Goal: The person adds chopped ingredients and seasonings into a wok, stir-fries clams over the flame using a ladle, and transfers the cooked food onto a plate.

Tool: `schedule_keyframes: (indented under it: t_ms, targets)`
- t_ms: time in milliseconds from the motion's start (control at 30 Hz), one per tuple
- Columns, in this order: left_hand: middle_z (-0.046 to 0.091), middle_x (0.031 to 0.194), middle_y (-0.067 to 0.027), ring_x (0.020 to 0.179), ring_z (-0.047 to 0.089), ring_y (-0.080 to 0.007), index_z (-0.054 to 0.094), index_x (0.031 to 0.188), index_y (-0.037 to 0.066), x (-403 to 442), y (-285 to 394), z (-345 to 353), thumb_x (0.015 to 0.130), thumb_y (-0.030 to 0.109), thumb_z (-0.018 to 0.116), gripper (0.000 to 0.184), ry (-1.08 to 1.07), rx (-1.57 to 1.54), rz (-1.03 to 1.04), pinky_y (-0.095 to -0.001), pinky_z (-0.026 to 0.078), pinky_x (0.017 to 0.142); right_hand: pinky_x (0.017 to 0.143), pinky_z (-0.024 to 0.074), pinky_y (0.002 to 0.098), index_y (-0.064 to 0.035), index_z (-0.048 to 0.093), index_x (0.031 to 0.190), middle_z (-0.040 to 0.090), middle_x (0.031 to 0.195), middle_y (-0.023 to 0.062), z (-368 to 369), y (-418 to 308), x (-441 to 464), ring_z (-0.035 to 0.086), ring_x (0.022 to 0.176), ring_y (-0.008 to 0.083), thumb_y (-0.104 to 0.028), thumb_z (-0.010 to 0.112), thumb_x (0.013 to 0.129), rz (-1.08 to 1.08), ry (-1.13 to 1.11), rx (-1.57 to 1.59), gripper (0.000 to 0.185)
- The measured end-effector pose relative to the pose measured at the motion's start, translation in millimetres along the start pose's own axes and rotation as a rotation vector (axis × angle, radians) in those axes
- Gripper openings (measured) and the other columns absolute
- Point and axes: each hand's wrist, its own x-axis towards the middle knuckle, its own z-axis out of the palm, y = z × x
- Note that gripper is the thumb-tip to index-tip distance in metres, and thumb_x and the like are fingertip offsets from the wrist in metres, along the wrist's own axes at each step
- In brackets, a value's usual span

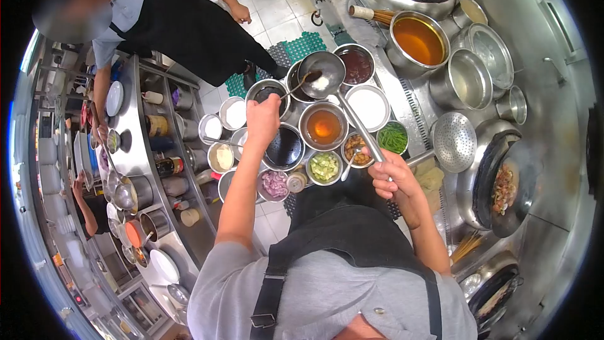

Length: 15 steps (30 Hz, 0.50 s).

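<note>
Head view: my left hand (263, 116) grips a spoon (296, 87) over the edge of the ladle (331, 69) my right hand (396, 181) clasps.

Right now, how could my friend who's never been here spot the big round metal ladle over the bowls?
From the black cloth apron at the bottom, go up past the round metal bowl of amber liquid. Just above is the big round metal ladle, its long handle in the right hand. Its wide scoop sets it apart from the thin dark-tipped metal spoon in the left hand.
</note>
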Motion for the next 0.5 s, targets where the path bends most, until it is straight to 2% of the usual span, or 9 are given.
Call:
schedule_keyframes:
  t_ms: [100, 200, 267, 333, 367, 467, 500]
  targets:
    - [0.066, 0.071, -0.0132, 0.065, 0.061, -0.0347, 0.063, 0.094, 0.008, -6, -11, 0, 0.096, 0.011, 0.061, 0.004, 0.087, 0.082, 0.082, -0.0451, 0.041, 0.075, 0.037, 0.0324, 0.0212, -0.0067, 0.049, 0.140, 0.040, 0.069, -0.0035, 4, 7, 6, 0.034, 0.041, 0.0017, -0.009, 0.055, 0.096, 0.002, -0.045, 0.101, 0.044]
    - [0.070, 0.079, -0.0112, 0.068, 0.062, -0.0325, 0.060, 0.099, 0.007, -16, -10, -16, 0.096, 0.009, 0.058, 0.005, 0.208, 0.051, 0.016, -0.0436, 0.038, 0.079, 0.036, 0.0328, 0.0200, -0.0062, 0.048, 0.143, 0.039, 0.070, -0.0041, 6, 20, -3, 0.034, 0.041, 0.0004, -0.010, 0.054, 0.098, -0.047, -0.033, 0.118, 0.045]
    - [0.070, 0.077, -0.0140, 0.073, 0.065, -0.0363, 0.063, 0.096, 0.007, -14, -6, -14, 0.096, 0.012, 0.059, 0.006, 0.091, -0.036, -0.146, -0.0504, 0.042, 0.076, 0.035, 0.0339, 0.0193, -0.0047, 0.044, 0.148, 0.038, 0.070, -0.0044, 4, 30, -11, 0.035, 0.040, -0.0007, -0.010, 0.053, 0.101, -0.106, -0.016, 0.154, 0.048]
    - [0.071, 0.080, -0.0172, 0.080, 0.068, -0.0406, 0.066, 0.093, 0.007, -12, -17, 23, 0.097, 0.014, 0.059, 0.012, -0.056, -0.225, -0.296, -0.0550, 0.046, 0.075, 0.034, 0.0344, 0.0200, -0.0044, 0.039, 0.151, 0.038, 0.071, -0.0036, 3, 36, -27, 0.036, 0.040, 0.0001, -0.007, 0.050, 0.101, -0.155, 0.021, 0.244, 0.052]
    - [0.071, 0.080, -0.0196, 0.085, 0.067, -0.0451, 0.067, 0.091, 0.006, -8, -19, 43, 0.097, 0.019, 0.059, 0.016, -0.058, -0.286, -0.327, -0.0575, 0.049, 0.076, 0.034, 0.0335, 0.0200, -0.0040, 0.040, 0.150, 0.039, 0.070, -0.0038, 2, 40, -36, 0.035, 0.040, 0.0000, -0.007, 0.051, 0.100, -0.193, 0.027, 0.278, 0.051]
    - [0.070, 0.081, -0.0239, 0.085, 0.068, -0.0451, 0.067, 0.086, 0.006, -4, -17, 77, 0.095, 0.023, 0.062, 0.019, -0.198, -0.195, -0.320, -0.0536, 0.050, 0.080, 0.033, 0.0318, 0.0200, -0.0014, 0.036, 0.152, 0.039, 0.068, -0.0039, -2, 45, -77, 0.036, 0.040, -0.0003, -0.006, 0.051, 0.100, -0.332, 0.024, 0.383, 0.055]
    - [0.072, 0.093, -0.0227, 0.091, 0.069, -0.0437, 0.070, 0.100, 0.008, 0, -21, 79, 0.095, 0.028, 0.063, 0.022, -0.308, -0.329, -0.437, -0.0541, 0.050, 0.087, 0.033, 0.0315, 0.0200, -0.0003, 0.033, 0.153, 0.039, 0.068, -0.0038, -3, 48, -94, 0.037, 0.040, -0.0003, -0.006, 0.050, 0.100, -0.380, 0.018, 0.425, 0.056]
